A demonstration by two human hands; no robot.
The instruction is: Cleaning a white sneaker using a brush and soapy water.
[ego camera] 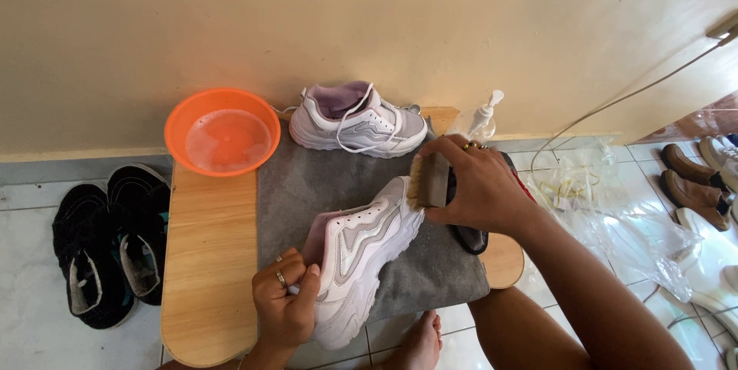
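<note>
My left hand [286,302] grips the heel and collar of a white and grey sneaker [361,251], which lies tilted on a grey cloth [307,185]. My right hand [477,185] holds a wooden brush [427,181] with pale bristles pressed against the sneaker's toe. The matching second sneaker [357,120] stands upright at the back of the cloth, laces loose, near the wall.
A low wooden table [207,262] carries the cloth and an orange basin of soapy water [223,133] at its back left. A pump bottle [483,116] stands by the wall. Black shoes [108,239] lie on the floor left; plastic bags [615,224] and more shoes lie right. A bare foot [423,343] shows below.
</note>
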